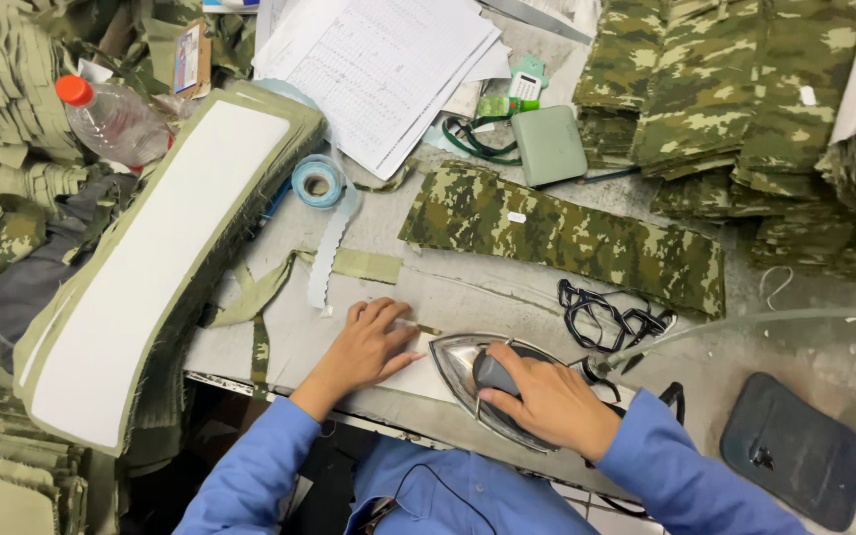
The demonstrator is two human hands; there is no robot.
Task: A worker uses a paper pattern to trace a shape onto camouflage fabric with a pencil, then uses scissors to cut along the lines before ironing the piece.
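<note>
Glossy metal iron (468, 372), matt camouflage cloth strip (567, 238), worn rough cloth-covered table (487, 297).

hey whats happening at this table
A person in a blue shirt is ironing at a cluttered worktable. The right hand grips the handle of a steam iron, whose tip points at the left hand, which lies flat on a pale fabric strip. A camouflage fabric piece lies just beyond, with a stack of white-faced olive pieces at the left.
</note>
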